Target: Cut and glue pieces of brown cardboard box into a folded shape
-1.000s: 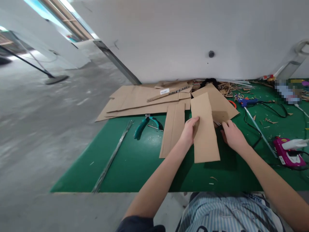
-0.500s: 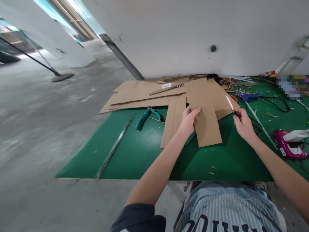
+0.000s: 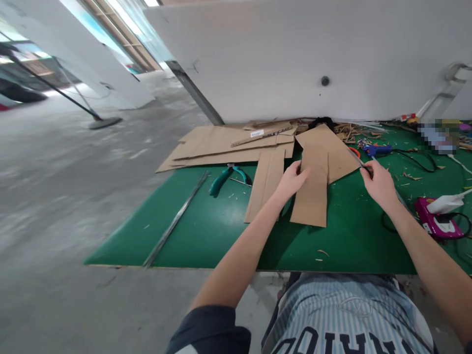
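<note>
The left hand [image 3: 293,181] rests on a cut cardboard piece [image 3: 310,194], its fingers [image 3: 303,171] spread and pressing near the piece's left edge. The cardboard lies right under them on the green table [image 3: 342,246]. The right hand [image 3: 379,186] pinches a slim metal blade [image 3: 356,158] between thumb and fingers [image 3: 369,169], its tip over the cardboard, beyond the fingertips. Left of the left fingers lies a folded cardboard strip [image 3: 265,182], then teal-handled pliers [image 3: 221,181]; a blue glue gun [image 3: 376,150] sits just past the right fingers — near the blade.
</note>
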A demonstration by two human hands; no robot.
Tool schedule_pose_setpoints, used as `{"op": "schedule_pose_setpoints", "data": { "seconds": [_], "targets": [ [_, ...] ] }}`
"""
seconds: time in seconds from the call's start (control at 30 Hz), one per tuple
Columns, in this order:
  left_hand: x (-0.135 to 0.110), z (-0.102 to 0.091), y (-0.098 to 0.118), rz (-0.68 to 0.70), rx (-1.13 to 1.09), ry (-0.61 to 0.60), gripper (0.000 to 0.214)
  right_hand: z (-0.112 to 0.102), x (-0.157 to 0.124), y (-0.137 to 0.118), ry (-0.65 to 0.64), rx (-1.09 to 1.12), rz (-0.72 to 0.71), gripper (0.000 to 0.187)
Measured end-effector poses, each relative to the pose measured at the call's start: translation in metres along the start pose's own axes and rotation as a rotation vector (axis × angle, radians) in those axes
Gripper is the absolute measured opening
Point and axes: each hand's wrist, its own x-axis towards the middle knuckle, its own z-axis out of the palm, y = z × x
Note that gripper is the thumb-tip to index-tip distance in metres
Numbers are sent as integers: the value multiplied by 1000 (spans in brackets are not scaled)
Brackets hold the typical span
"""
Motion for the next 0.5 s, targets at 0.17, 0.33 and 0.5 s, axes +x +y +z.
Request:
{"op": "schedule_pose_setpoints", "data": {
  "seconds": [0.17, 0.33, 0.5],
  "targets": [
    [-2, -6, 1, 179, 665, 91, 67, 11, 2, 5, -42, 203, 52, 28],
    [-6, -5, 0, 251, 816, 22, 61, 25, 2, 9, 31, 340, 33, 22],
    [18, 6, 1, 75, 493, 8, 50, 22, 5, 17, 34, 433, 151, 27]
  ]
}}
